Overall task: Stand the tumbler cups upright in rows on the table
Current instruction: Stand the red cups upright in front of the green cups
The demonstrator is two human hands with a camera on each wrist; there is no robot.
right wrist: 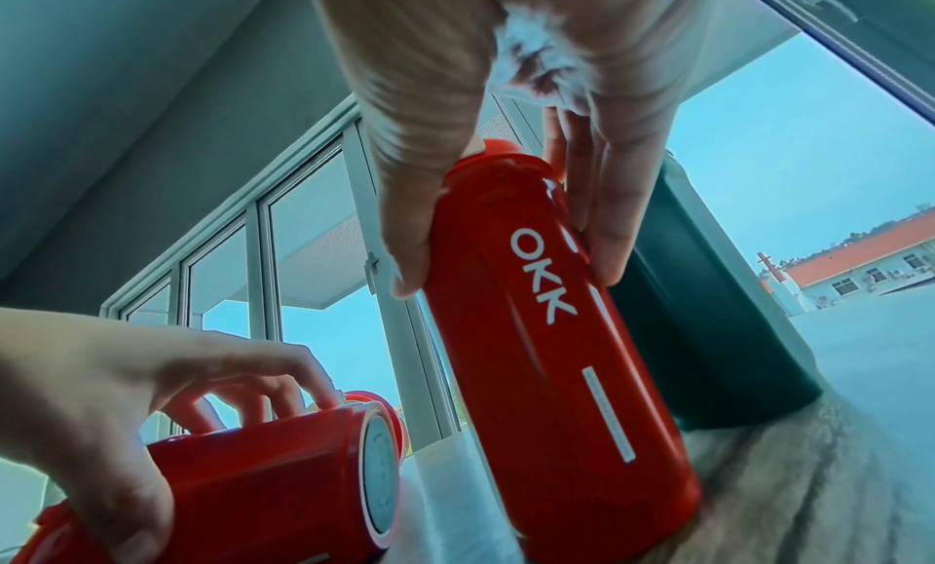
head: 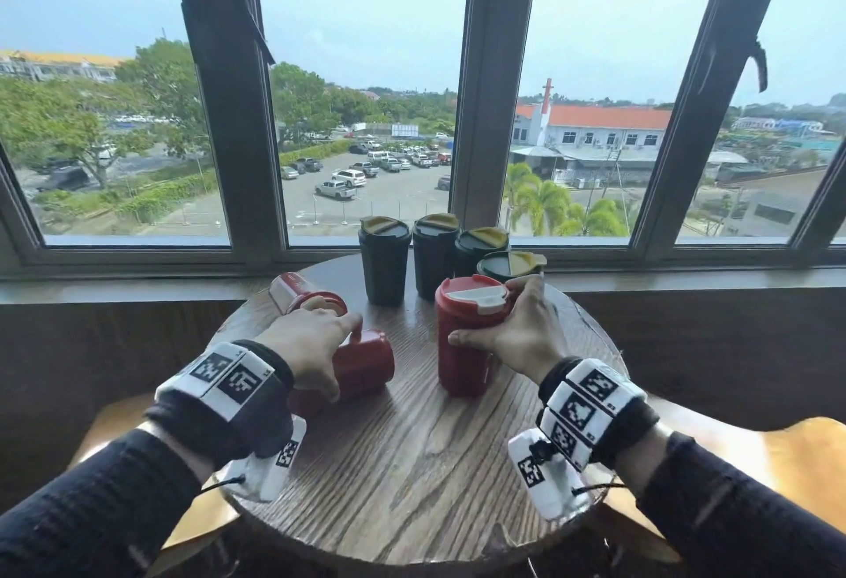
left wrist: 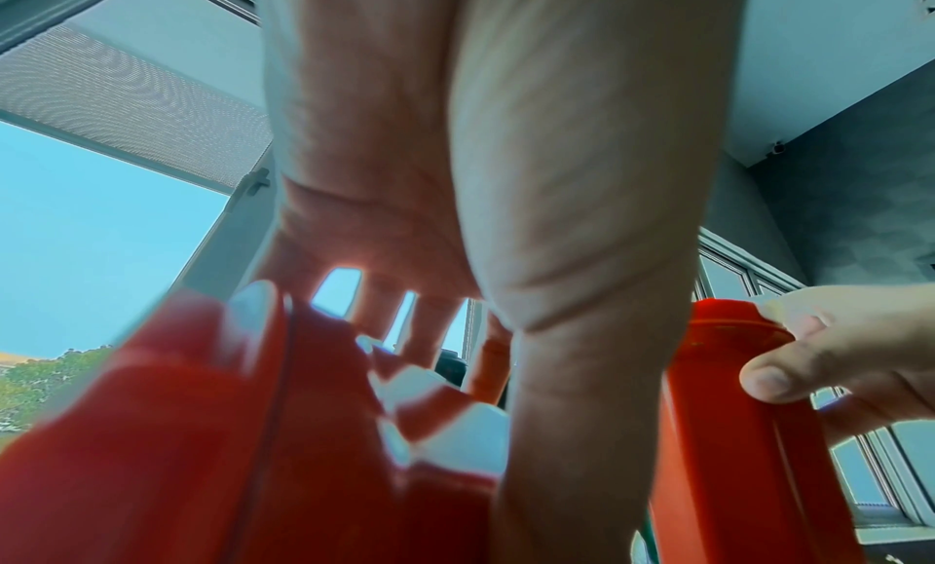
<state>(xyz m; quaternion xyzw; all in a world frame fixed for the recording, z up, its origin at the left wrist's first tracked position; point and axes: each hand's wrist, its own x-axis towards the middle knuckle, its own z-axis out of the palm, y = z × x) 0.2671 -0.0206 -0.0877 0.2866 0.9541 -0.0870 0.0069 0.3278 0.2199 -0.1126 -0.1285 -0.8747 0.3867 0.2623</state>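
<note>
Several dark tumblers with yellow-green lids (head: 432, 252) stand upright in a row at the back of the round wooden table (head: 412, 463). My right hand (head: 522, 330) grips an upright red tumbler (head: 462, 348) with a white lid just below its rim, thumb on the near side; the right wrist view shows this red tumbler (right wrist: 546, 332) with white lettering. My left hand (head: 316, 339) curls over a second red tumbler (head: 366, 362) that lies on its side, base pointing right. A third red tumbler (head: 293, 291) lies on its side behind the left hand.
A window sill (head: 137, 289) and tall window frames run just behind the table. Wooden chair seats (head: 787, 454) show below the table on both sides. One dark tumbler (right wrist: 708, 312) stands right behind the red one I hold. Bare wood lies near the front edge.
</note>
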